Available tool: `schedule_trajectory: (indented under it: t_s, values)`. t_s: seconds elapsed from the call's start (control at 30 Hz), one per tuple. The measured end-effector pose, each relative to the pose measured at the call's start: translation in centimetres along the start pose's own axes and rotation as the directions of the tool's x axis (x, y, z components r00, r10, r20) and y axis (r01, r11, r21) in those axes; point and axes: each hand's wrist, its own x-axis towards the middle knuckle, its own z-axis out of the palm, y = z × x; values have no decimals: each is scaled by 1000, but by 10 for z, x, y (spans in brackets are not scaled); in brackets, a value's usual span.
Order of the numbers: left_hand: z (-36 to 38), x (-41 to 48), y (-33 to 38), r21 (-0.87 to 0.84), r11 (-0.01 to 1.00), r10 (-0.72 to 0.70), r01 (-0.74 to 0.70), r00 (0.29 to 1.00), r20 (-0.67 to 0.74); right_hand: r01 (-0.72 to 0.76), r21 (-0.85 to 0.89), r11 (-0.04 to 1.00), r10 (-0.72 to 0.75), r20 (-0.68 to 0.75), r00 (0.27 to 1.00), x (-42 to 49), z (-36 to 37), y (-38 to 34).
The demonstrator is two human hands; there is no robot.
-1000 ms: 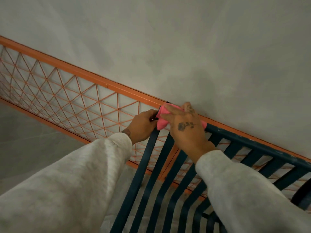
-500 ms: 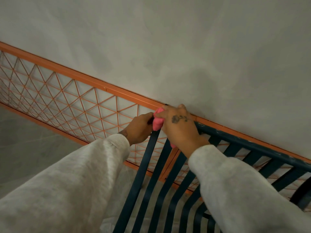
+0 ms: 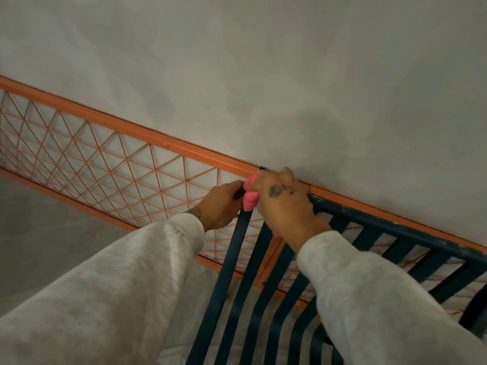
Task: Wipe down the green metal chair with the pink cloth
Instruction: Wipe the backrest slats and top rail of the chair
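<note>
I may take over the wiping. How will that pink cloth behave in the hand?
The pink cloth looks soft and floppy: it bunches under the right hand at the corner of the chair. Probably light. A bit of it pokes out below the hand, so it likely drapes.

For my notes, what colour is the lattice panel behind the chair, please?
Orange lattice panel, clearest in the head view.

Orange lattice railing [image 3: 110,164] along a grey plastered wall [image 3: 263,75]; perhaps tiled floor [image 3: 39,246].
</note>
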Motion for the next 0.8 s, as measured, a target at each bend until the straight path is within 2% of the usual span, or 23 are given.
schedule_trajectory:
  t_s: [0.1, 0.2, 0.33, 0.43, 0.5, 0.67, 0.8]
  values:
    - [1, -1, 0, 1, 1000, 15, -15, 1000, 8, -6, 103, 995, -3, 88, 996, -16, -17, 12]
    - [3, -2, 0, -45, 999, 15, -15, 1000, 0, -69, 110, 992, 63, 54, 997, -23, -27, 27]
    - [1, -3, -1, -38, 999, 19, -19, 1000, 3, -158, 112, 981, 152, 62, 986, -13, -16, 5]
    - [-3, -3, -1, 7, 1000, 19, -19, 1000, 5, -51, -11, 999, 52, 53, 997, 2, -6, -11]
    - [-3, -3, -2, 8, 1000, 13, -13, 1000, 6, -32, -22, 999, 33, 25, 999, 0, -9, -11]
    - [1, -3, -1, 2, 1000, 27, -27, 1000, 2, -108, 60, 992, 105, 53, 993, -25, -15, 22]
    - [0, -3, -2, 16, 999, 45, -45, 999, 0, -147, 66, 987, 141, 90, 986, -10, -21, -1]
